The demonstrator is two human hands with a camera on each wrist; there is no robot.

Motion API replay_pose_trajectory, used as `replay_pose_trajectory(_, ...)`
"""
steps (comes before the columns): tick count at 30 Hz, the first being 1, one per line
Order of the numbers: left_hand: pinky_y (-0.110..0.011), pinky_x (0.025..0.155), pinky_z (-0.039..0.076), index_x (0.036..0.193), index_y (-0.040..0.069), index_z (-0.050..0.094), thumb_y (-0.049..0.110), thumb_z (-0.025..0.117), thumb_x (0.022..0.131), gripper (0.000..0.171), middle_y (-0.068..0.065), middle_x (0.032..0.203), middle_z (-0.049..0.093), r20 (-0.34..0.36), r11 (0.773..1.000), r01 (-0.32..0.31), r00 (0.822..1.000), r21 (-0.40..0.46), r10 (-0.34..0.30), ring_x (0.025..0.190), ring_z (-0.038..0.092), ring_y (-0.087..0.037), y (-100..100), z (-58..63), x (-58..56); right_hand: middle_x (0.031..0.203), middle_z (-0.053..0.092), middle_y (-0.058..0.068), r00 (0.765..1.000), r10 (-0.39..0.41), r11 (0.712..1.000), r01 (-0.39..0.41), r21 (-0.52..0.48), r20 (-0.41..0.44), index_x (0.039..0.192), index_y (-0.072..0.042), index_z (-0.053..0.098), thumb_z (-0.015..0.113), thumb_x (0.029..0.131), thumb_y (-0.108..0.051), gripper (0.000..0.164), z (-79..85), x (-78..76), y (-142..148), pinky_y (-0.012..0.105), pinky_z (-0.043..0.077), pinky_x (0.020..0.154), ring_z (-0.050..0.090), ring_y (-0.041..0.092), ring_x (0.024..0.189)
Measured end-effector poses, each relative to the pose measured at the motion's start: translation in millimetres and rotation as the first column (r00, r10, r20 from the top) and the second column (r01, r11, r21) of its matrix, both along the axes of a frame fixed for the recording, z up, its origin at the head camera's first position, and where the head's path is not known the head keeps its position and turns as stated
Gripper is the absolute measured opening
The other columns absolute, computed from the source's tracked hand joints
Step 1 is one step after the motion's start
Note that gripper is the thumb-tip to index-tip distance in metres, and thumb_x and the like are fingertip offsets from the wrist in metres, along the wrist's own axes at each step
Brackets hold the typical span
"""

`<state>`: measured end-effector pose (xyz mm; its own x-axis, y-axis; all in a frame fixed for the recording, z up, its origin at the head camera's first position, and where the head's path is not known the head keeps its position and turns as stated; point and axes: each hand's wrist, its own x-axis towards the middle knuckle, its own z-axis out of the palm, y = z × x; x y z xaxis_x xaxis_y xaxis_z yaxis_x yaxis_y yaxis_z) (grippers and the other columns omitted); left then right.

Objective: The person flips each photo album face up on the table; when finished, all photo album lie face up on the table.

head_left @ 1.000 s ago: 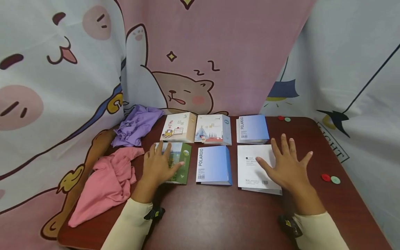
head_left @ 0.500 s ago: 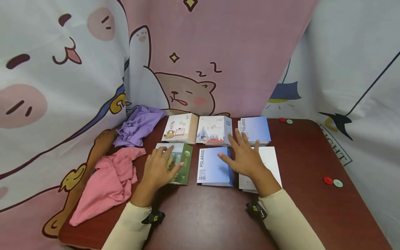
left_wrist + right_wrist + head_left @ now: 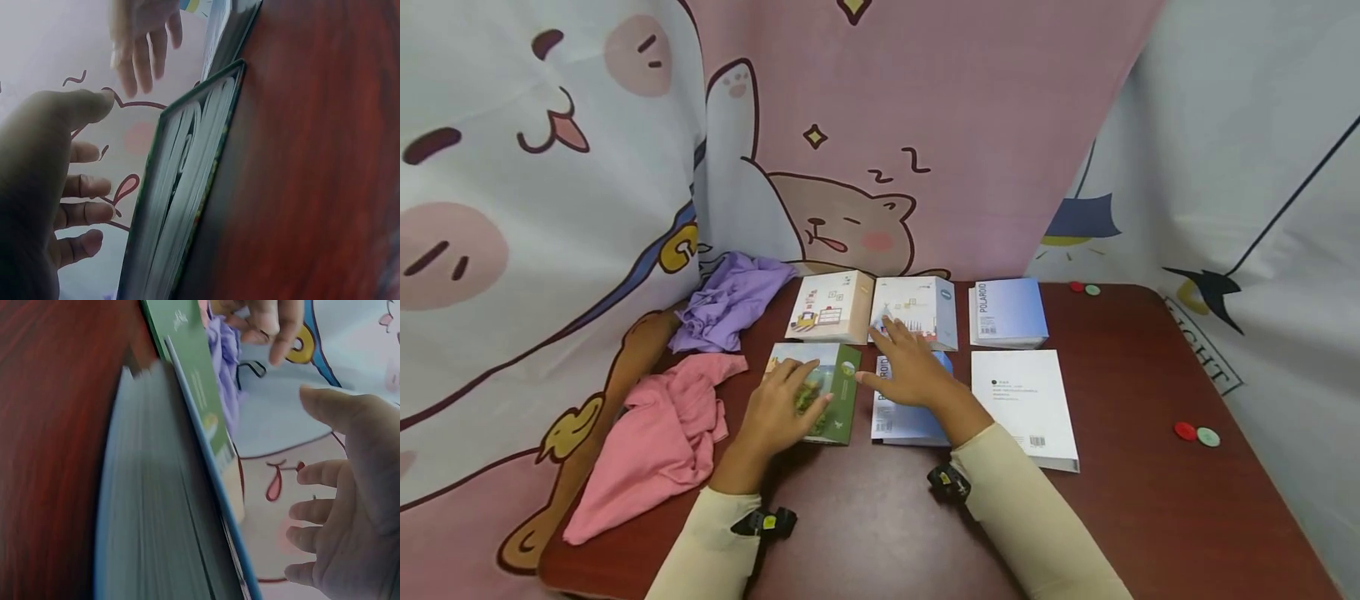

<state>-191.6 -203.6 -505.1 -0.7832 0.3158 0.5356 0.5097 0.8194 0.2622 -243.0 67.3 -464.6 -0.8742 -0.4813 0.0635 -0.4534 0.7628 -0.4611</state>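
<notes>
My left hand (image 3: 777,410) hovers over a green album with a landscape cover (image 3: 844,400), fingers loosely bent. In the left wrist view a gap shows between that hand and the green album's thick pages (image 3: 181,187). My right hand (image 3: 916,368) spreads its fingers above the front blue POLAROID album (image 3: 910,425), hiding part of its cover. The right wrist view has this blue album's page edges (image 3: 156,487) below the hand, apart from it. Neither hand holds anything. A white album (image 3: 1022,400) lies at the front right.
Behind stand a cream-edged album (image 3: 827,308), an album with a tent picture (image 3: 945,308) and another blue album (image 3: 1011,312). Purple cloth (image 3: 726,300) and pink cloth (image 3: 662,442) lie left. Red and green discs (image 3: 1185,431) sit at the right. Printed curtains (image 3: 985,150) surround the table.
My right hand has swept left, from over the white album to over the front blue album, uncovering the white one. My left hand has stayed over the green album, shifting slightly.
</notes>
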Motion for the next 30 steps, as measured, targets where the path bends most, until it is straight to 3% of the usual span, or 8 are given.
replay_pose_trajectory(7, -0.054, 0.082, 0.061, 0.138, 0.008, 0.074, 0.043, 0.085, 0.091, 0.060, -0.012, 0.114, 0.072, 0.030, 0.999, 0.042, 0.999, -0.006, -0.041, 0.101, 0.071, -0.032, -3, -0.7, 2.3, 0.178, 0.030, 0.025, 0.995, 0.075, 0.997, -0.076, 0.002, 0.068, 0.171, -0.008, 0.036, 0.066, 0.105, -0.052, 0.085, -5.3, -9.8, -23, 0.067, 0.023, 0.134, 0.022, 0.045, 0.168)
replay_pose_trajectory(14, -0.053, 0.079, 0.062, 0.140, 0.009, 0.073, 0.046, 0.088, 0.088, 0.066, -0.013, 0.111, 0.073, 0.052, 0.996, 0.088, 0.995, -0.032, -0.087, 0.092, 0.072, -0.030, -6, -3.9, 3.0, 0.176, 0.037, 0.021, 0.987, 0.117, 0.993, -0.118, -0.002, 0.112, 0.169, -0.010, 0.041, 0.067, 0.106, -0.048, 0.078, -10.3, -19.5, -29, 0.076, 0.012, 0.132, 0.017, 0.045, 0.170)
replay_pose_trajectory(19, -0.046, 0.075, 0.057, 0.140, 0.009, 0.073, 0.052, 0.092, 0.080, 0.076, -0.010, 0.108, 0.069, 0.083, 0.991, 0.120, 0.990, -0.059, -0.115, 0.086, 0.064, -0.023, -12, -3.9, 2.8, 0.174, 0.042, 0.015, 0.984, 0.136, 0.990, -0.140, 0.020, 0.117, 0.167, -0.016, 0.046, 0.069, 0.106, -0.049, 0.074, -14.2, -28.2, -32, 0.077, 0.007, 0.132, 0.013, 0.044, 0.171)
replay_pose_trajectory(24, -0.041, 0.080, 0.048, 0.140, 0.008, 0.074, 0.059, 0.095, 0.073, 0.087, -0.006, 0.106, 0.063, 0.140, 0.984, 0.164, 0.978, -0.069, -0.154, 0.092, 0.056, -0.020, -15, -4.2, 3.0, 0.175, 0.044, 0.007, 0.978, 0.143, 0.987, -0.152, 0.052, 0.152, 0.168, -0.016, 0.044, 0.070, 0.105, -0.050, 0.077, -19.6, -35.0, -34, 0.076, 0.001, 0.132, 0.009, 0.041, 0.172)
replay_pose_trajectory(30, -0.043, 0.086, 0.048, 0.147, 0.007, 0.070, 0.063, 0.096, 0.068, 0.100, -0.006, 0.110, 0.061, 0.217, 0.978, 0.195, 0.960, -0.072, -0.176, 0.100, 0.057, -0.022, -16, -3.9, 2.9, 0.174, 0.044, 0.006, 0.977, 0.142, 0.985, -0.155, 0.073, 0.159, 0.168, -0.015, 0.045, 0.075, 0.102, -0.050, 0.081, -22.6, -38.2, -33, 0.076, -0.001, 0.132, 0.010, 0.040, 0.172)
